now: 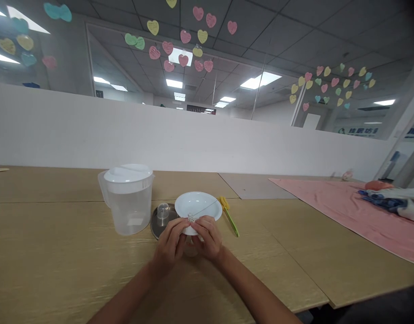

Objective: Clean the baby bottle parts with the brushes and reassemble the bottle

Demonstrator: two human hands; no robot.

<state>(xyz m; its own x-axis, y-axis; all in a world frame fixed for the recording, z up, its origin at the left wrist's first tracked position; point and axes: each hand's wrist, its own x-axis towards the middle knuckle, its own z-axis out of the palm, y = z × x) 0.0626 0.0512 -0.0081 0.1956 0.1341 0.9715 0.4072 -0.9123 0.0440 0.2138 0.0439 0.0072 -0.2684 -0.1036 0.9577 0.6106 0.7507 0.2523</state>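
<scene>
Both my hands meet in front of the white bowl [197, 198], fingers closed round a white lid-like piece [189, 230]. My left hand [171, 240] grips its left side and my right hand [208, 236] its right side. A small ridged white stem [190, 218] rises from it, and a thin pale line slants up to the right across the bowl. Below the piece, between my hands, something clear [190, 249] shows, mostly hidden by my fingers. Left of the bowl, a small clear cup [163, 213] stands on a dark round metal tray [155, 227].
A clear pitcher [130, 209] with a white lid stands at left. Right of the bowl lies a green stick with a yellow flower-shaped end [231, 220]. A pink cloth [342, 207] covers the table's right side, with bundled fabric [392, 202] on it. A white partition [193, 139] runs behind.
</scene>
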